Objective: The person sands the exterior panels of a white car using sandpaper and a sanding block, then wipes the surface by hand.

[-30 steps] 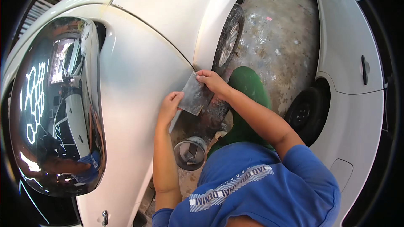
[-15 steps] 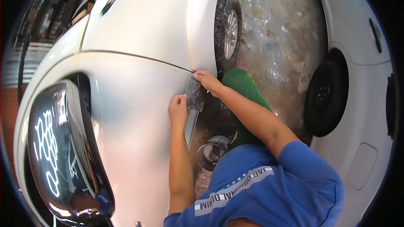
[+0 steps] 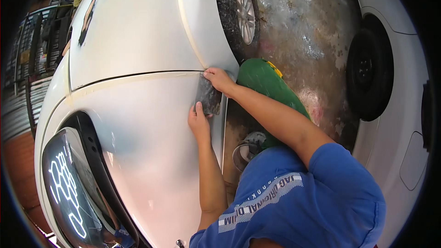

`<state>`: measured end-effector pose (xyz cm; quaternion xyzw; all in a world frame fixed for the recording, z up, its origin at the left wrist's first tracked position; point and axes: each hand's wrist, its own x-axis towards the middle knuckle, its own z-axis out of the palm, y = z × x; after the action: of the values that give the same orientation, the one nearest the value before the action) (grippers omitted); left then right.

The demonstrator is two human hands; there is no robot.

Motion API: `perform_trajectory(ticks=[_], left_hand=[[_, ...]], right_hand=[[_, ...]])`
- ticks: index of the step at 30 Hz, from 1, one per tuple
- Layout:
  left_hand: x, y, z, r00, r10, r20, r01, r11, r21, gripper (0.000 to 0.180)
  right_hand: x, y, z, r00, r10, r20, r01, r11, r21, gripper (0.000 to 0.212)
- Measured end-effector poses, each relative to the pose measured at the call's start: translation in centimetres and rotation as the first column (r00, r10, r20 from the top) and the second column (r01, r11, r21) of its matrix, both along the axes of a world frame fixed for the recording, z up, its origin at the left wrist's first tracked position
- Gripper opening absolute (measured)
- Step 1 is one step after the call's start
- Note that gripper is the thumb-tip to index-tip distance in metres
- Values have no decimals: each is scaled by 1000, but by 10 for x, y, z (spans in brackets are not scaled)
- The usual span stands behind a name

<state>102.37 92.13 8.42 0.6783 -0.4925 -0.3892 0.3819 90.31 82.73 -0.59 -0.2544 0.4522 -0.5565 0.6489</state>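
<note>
Sheet (image 3: pixel 209 94) shifted onto panel (image 3: pixel 156 124); right hand (image 3: pixel 220 81) pinches, left hand (image 3: pixel 199 121) seemingly too

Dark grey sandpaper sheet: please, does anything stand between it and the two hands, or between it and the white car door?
Nothing visible does. The right hand grips the upper end of the dark grey sandpaper sheet, the left hand its lower end. It overlies the white car door; its underside is hidden.
</note>
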Motion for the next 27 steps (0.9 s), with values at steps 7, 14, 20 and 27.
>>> perform_trajectory(ticks=[7, 14, 20, 27], left_hand=[[-3, -10, 1, 991, 4, 134, -3, 1000, -11, 34], [-1, -11, -5, 995, 29, 96, -29, 1000, -3, 29], [0, -8, -7, 997, 32, 67, -31, 999, -15, 28], [2, -7, -8, 996, 45, 82, -46, 999, 9, 25]], right_hand=[[0, -7, -6, 998, -52, -29, 51, 998, -29, 27], [-4, -9, -5, 999, -18, -47, 18, 1000, -3, 27], [-7, -8, 1, 1000, 19, -2, -19, 1000, 22, 25], [-11, -6, 3, 999, 33, -4, -33, 999, -3, 26]])
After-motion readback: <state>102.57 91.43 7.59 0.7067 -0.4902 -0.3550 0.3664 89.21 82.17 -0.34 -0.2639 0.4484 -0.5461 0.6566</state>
